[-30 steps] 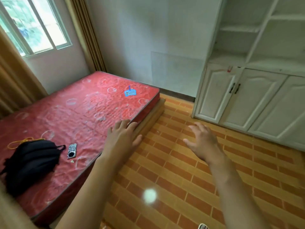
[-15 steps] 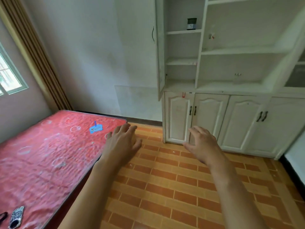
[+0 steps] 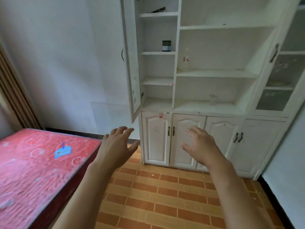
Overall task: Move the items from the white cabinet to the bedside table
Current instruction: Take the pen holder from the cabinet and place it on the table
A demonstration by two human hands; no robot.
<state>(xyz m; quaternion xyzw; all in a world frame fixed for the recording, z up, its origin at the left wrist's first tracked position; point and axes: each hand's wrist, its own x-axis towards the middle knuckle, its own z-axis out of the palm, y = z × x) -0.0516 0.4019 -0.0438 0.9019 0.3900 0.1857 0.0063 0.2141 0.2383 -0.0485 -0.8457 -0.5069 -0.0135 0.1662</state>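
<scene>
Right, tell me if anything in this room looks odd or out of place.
The tall white cabinet door hangs wide open, its lower corner jutting out over the orange tiled floor. A blue scrap of paper lies alone on the bare red mattress. Nothing looks spilled or broken.

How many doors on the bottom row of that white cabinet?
4, all closed: far-left door, the next door, the third door behind the right hand, and the far-right door.

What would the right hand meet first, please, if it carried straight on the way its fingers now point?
Most likely the lower doors of the white cabinet: the open, empty right hand points up and forward at them, with nothing visible between. Depth is unclear, so the gap cannot be judged.
</scene>
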